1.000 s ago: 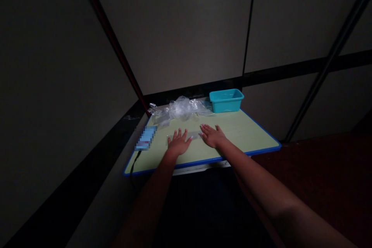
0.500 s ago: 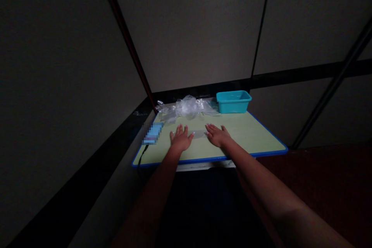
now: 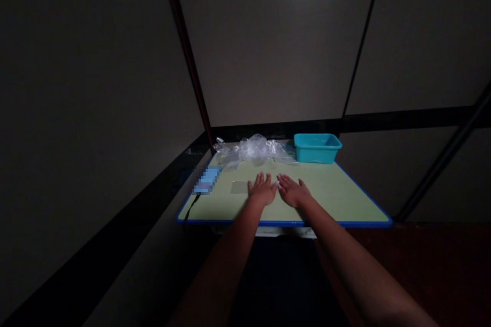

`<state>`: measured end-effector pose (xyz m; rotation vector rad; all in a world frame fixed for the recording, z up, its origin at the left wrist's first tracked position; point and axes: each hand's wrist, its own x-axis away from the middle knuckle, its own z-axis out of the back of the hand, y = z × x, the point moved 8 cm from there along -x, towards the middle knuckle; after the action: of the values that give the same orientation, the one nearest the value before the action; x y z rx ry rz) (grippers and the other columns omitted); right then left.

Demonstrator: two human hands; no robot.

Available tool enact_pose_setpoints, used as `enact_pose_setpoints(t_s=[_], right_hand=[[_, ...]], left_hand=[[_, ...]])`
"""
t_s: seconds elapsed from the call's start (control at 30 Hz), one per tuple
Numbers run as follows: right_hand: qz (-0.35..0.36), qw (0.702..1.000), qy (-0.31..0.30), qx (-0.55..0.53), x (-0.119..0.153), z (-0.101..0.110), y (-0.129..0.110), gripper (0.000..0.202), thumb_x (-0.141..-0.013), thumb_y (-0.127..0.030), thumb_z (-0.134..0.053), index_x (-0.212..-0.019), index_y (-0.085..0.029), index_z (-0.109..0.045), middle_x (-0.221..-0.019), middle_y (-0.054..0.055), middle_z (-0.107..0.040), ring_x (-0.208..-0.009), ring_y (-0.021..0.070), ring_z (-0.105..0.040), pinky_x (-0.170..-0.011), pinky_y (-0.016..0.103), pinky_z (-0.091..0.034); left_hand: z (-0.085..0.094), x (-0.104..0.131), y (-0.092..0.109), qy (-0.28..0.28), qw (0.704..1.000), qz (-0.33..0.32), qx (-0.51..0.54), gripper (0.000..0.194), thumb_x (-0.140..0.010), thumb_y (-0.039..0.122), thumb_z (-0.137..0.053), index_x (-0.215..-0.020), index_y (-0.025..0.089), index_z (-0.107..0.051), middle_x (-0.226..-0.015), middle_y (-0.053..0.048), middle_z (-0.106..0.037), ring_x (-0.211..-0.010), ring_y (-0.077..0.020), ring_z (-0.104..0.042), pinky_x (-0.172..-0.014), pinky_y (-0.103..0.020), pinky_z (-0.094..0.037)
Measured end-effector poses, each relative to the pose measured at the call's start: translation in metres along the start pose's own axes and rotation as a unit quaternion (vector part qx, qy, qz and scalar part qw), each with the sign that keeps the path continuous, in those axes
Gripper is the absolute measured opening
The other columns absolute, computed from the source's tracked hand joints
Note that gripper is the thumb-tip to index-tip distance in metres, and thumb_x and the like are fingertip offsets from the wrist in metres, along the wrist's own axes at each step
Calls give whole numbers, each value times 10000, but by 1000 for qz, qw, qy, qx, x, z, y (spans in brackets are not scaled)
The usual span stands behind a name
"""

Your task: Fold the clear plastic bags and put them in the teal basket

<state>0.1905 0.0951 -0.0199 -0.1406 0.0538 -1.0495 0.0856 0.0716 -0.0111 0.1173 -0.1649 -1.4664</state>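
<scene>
A thin clear plastic piece (image 3: 239,187), perhaps a small bag, lies flat on the pale green table (image 3: 345,199). My left hand (image 3: 263,190) rests palm down over its right part, fingers spread. Close beside it, my right hand (image 3: 293,191) is also palm down with its fingers stretched out, its tips almost meeting my left thumb. How far the plastic runs beneath the hands is hidden. Farther back sits a crumpled heap of clear plastic bags (image 3: 256,149).
At the back right stands a turquoise plastic basin (image 3: 317,152). A phone-like device (image 3: 207,180), blurred out, lies on the left with a dark cord (image 3: 191,208) running over the blue table edge. Wall panels (image 3: 276,51) rise behind and to the left.
My left hand has slid right across the plastic toward my right hand, uncovering its left part. The gap between my hands has closed. The whole view has shifted slightly.
</scene>
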Motion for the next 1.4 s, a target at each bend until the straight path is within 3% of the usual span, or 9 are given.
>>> enact_pose_setpoints(t_s=[0.1,0.37,0.53,0.7,0.83,0.9,1.0,1.17,1.4], right_hand=[[4,1000,-1,2,-1,-1,1,581,-921,-419,-83,-1462,-207,-98,-1522,16,-107,-1389,174,-74,-1066,563,-85],[2,1000,-8,2,1,-1,0,574,-923,-408,-93,-1463,-213,-84,-1524,12,-95,-1389,172,-68,-1071,550,-79],[-5,1000,-7,3,4,3,-2,572,-923,-407,-99,-1463,-219,-104,-1524,16,-103,-1390,179,-57,-1070,548,-81],[0,1000,-6,-3,3,2,-3,578,-918,-400,-108,-1462,-202,-100,-1522,10,-92,-1389,157,-67,-1069,552,-78],[3,1000,-5,-4,2,2,-3,580,-918,-401,-105,-1462,-201,-96,-1523,14,-82,-1389,160,-66,-1067,556,-79],[3,1000,-6,-3,3,3,-3,578,-919,-391,-106,-1463,-198,-89,-1525,16,-78,-1390,166,-57,-1067,556,-74],[0,1000,-17,-3,4,4,-5,577,-918,-379,-117,-1464,-195,-78,-1526,19,-72,-1390,168,-50,-1068,551,-67],[-2,1000,-24,-4,5,4,-6,579,-918,-392,-118,-1465,-205,-77,-1526,18,-69,-1390,159,-48,-1073,537,-58],[2,1000,-16,-3,4,3,-5,584,-913,-383,-117,-1464,-191,-82,-1524,14,-77,-1389,160,-62,-1068,554,-72]], left_hand=[[0,2,-21,-16,1000,10,-14,679,-870,606,-75,-1457,266,-104,-1529,-42,-30,-1400,-213,-12,-1078,-562,-74],[15,15,-103,-27,997,54,-37,647,-889,554,-126,-1458,249,-88,-1525,-52,-26,-1400,-205,-6,-1066,-582,-78],[16,16,-118,-27,997,52,-41,647,-892,536,-131,-1461,235,-60,-1524,-27,3,-1400,-189,-6,-1080,-557,-78],[22,17,-99,24,996,59,-65,668,-889,540,-146,-1459,190,-121,-1523,-55,1,-1400,-207,5,-1077,-569,-41],[22,11,-47,60,996,2,-62,648,-895,531,-123,-1451,202,-175,-1525,-34,-60,-1401,-210,-19,-1086,-550,-75],[16,4,-20,47,997,-26,-49,633,-900,515,-115,-1451,209,-170,-1527,-23,-57,-1401,-201,-22,-1092,-537,-83],[5,-6,0,10,999,-33,-30,595,-911,455,-117,-1455,216,-141,-1528,-19,-42,-1401,-183,-34,-1092,-537,-85],[-3,-12,1,-15,999,-38,-20,590,-910,439,-129,-1456,214,-133,-1528,-22,-51,-1400,-183,-44,-1087,-536,-123],[-4,-12,-6,-18,999,-20,-17,652,-889,538,-132,-1460,224,-102,-1528,-42,-21,-1401,-203,-29,-1080,-541,-126]])
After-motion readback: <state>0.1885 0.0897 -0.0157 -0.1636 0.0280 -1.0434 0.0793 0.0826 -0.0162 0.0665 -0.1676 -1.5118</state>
